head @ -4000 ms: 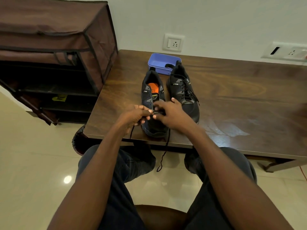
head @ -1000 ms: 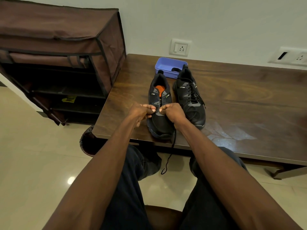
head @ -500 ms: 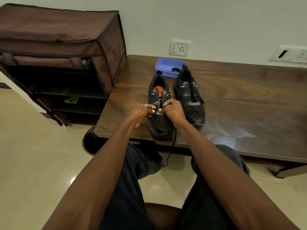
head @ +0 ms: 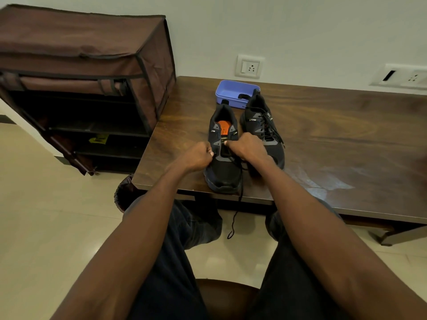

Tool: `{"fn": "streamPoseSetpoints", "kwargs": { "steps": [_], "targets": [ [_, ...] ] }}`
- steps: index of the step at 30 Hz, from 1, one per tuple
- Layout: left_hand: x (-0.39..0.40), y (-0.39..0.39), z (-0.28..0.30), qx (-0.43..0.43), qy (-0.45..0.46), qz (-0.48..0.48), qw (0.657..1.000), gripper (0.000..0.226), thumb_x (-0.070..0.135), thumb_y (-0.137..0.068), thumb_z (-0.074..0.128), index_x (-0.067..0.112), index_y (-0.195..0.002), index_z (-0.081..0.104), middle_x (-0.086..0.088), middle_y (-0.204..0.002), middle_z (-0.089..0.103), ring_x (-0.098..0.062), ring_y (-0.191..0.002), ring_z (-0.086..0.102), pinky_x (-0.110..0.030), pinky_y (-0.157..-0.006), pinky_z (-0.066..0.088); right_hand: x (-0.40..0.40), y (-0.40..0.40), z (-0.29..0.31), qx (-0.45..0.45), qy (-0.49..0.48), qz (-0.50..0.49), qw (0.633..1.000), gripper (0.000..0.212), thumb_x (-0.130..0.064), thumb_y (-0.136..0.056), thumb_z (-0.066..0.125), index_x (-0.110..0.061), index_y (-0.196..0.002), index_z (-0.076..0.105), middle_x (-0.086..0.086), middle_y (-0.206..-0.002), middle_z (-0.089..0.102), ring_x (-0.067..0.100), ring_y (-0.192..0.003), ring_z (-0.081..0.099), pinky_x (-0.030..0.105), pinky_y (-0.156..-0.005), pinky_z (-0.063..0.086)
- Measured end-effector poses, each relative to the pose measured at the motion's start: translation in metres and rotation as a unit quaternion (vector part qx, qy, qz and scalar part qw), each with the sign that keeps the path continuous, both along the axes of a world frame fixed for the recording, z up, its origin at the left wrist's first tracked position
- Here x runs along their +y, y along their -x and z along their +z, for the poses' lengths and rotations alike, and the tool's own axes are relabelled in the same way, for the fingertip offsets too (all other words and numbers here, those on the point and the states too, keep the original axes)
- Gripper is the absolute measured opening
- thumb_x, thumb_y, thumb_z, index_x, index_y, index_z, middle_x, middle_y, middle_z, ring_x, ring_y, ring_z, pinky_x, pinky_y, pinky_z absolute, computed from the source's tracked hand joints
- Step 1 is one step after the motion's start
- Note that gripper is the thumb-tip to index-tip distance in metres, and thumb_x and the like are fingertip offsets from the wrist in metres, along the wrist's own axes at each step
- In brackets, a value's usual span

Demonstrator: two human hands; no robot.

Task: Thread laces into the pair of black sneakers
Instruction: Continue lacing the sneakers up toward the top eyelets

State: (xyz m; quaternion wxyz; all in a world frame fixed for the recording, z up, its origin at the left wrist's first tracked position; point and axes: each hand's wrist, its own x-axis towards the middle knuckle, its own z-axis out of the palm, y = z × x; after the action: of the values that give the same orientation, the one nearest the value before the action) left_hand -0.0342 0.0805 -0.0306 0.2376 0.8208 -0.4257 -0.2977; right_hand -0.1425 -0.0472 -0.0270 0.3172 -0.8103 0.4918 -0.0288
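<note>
Both forearms reach forward from the near edge, bare to the elbow, meeting over the near-left sneaker (head: 223, 162). The left hand (head: 198, 157) is curled into a loose fist at that shoe's left flank, thumb and fingers bunched together, seemingly pinching at the eyelet edge; what exactly sits between them I cannot tell. The right hand (head: 246, 147) is also curled, fingertips pinching the black lace (head: 238, 197) at the tongue opening.

Count them: two black sneakers, side by side, toes toward the near edge of the table (head: 346, 139). One lace trails off the table's near edge and dangles, thin and cord-like. The right sneaker (head: 263, 125) is already laced, strands crossing its top. The left one shows an orange insole through its open mouth, with grey panels on matte mesh.

One blue plastic box (head: 231, 93), rounded corners, sits just beyond the shoes. The table is dark glossy wood grain. At far left, one brown fabric shoe rack (head: 80, 65) with dark shelves. Two wall sockets (head: 249, 66) behind.
</note>
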Motion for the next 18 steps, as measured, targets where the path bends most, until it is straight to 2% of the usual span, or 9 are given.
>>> {"fn": "streamPoseSetpoints", "kwargs": {
  "steps": [2,5,7,9,12,13,14,16,18],
  "targets": [
    [0.005,0.000,0.005,-0.024,-0.045,-0.053,0.997,0.015,0.013,-0.098,0.044,0.013,-0.093,0.059,-0.004,-0.084,0.056,-0.017,-0.078,0.051,-0.033,-0.068,0.040,0.000,-0.003,0.005,0.001,-0.007,0.007,1.000,0.038,-0.046,-0.084,0.057,-0.009,-0.092,0.062,0.012,-0.098,0.068,0.032,-0.086,0.064,0.037,-0.074,0.052],
    [0.018,0.003,0.013,-0.049,-0.126,-0.129,0.982,0.019,0.012,-0.097,0.043,0.008,-0.095,0.062,-0.005,-0.085,0.057,-0.019,-0.079,0.052,-0.032,-0.070,0.041,-0.002,-0.004,0.015,0.012,-0.032,0.010,0.999,0.037,-0.044,-0.086,0.056,-0.008,-0.092,0.061,0.012,-0.091,0.069,0.029,-0.078,0.067,0.036,-0.068,0.056],
    [0.031,0.006,0.010,-0.046,-0.229,-0.166,0.958,0.019,0.014,-0.095,0.047,0.007,-0.095,0.065,-0.005,-0.084,0.061,-0.020,-0.074,0.057,-0.031,-0.069,0.049,-0.006,-0.003,0.021,0.024,-0.054,0.008,0.998,0.033,-0.041,-0.089,0.053,-0.008,-0.088,0.060,0.012,-0.086,0.070,0.028,-0.070,0.067,0.032,-0.059,0.055],
    [0.044,0.020,0.002,-0.038,-0.353,-0.184,0.917,0.014,0.019,-0.094,0.056,0.010,-0.093,0.067,-0.001,-0.081,0.064,-0.014,-0.068,0.060,-0.026,-0.065,0.052,-0.010,-0.001,0.024,0.040,-0.055,0.008,0.998,0.035,-0.040,-0.091,0.049,-0.007,-0.089,0.060,0.013,-0.080,0.069,0.028,-0.066,0.065,0.031,-0.056,0.053],
    [0.049,0.051,-0.006,-0.068,-0.491,-0.333,0.802,0.022,0.022,-0.098,0.054,0.011,-0.082,0.064,-0.001,-0.077,0.059,-0.014,-0.067,0.055,-0.027,-0.066,0.047,-0.012,0.003,0.025,0.053,-0.046,-0.004,0.998,0.042,-0.043,-0.091,0.042,-0.007,-0.099,0.061,0.014,-0.066,0.071,0.028,-0.063,0.069,0.039,-0.078,0.056],
    [0.048,0.058,-0.008,-0.082,-0.506,-0.348,0.785,0.024,0.022,-0.098,0.053,0.011,-0.078,0.062,-0.002,-0.076,0.058,-0.015,-0.067,0.054,-0.027,-0.065,0.046,-0.011,0.004,0.026,0.056,-0.042,-0.006,0.998,0.042,-0.043,-0.091,0.040,-0.008,-0.100,0.061,0.014,-0.065,0.071,0.028,-0.061,0.069,0.039,-0.082,0.055],
    [0.046,0.058,-0.006,-0.079,-0.512,-0.341,0.785,0.026,0.020,-0.099,0.053,0.012,-0.076,0.061,-0.003,-0.074,0.057,-0.015,-0.065,0.053,-0.027,-0.063,0.045,-0.011,0.005,0.026,0.059,-0.039,-0.007,0.998,0.042,-0.043,-0.091,0.040,-0.008,-0.101,0.062,0.014,-0.065,0.071,0.027,-0.060,0.070,0.039,-0.084,0.054],
    [0.039,0.050,0.004,-0.052,-0.492,-0.280,0.823,0.025,0.021,-0.100,0.051,0.011,-0.078,0.058,-0.004,-0.076,0.055,-0.015,-0.065,0.051,-0.027,-0.062,0.044,-0.010,0.007,0.026,0.062,-0.038,-0.005,0.997,0.042,-0.041,-0.092,0.040,-0.007,-0.103,0.063,0.014,-0.065,0.071,0.027,-0.059,0.069,0.038,-0.083,0.054],
    [0.030,0.031,0.014,-0.069,-0.371,-0.177,0.909,0.025,0.031,-0.100,0.051,0.008,-0.098,0.061,-0.005,-0.090,0.059,-0.019,-0.079,0.057,-0.030,-0.071,0.046,-0.011,0.008,0.027,0.062,-0.038,0.000,0.997,0.042,-0.041,-0.091,0.042,-0.007,-0.102,0.064,0.013,-0.067,0.072,0.026,-0.057,0.070,0.038,-0.082,0.054]
  ]
}}
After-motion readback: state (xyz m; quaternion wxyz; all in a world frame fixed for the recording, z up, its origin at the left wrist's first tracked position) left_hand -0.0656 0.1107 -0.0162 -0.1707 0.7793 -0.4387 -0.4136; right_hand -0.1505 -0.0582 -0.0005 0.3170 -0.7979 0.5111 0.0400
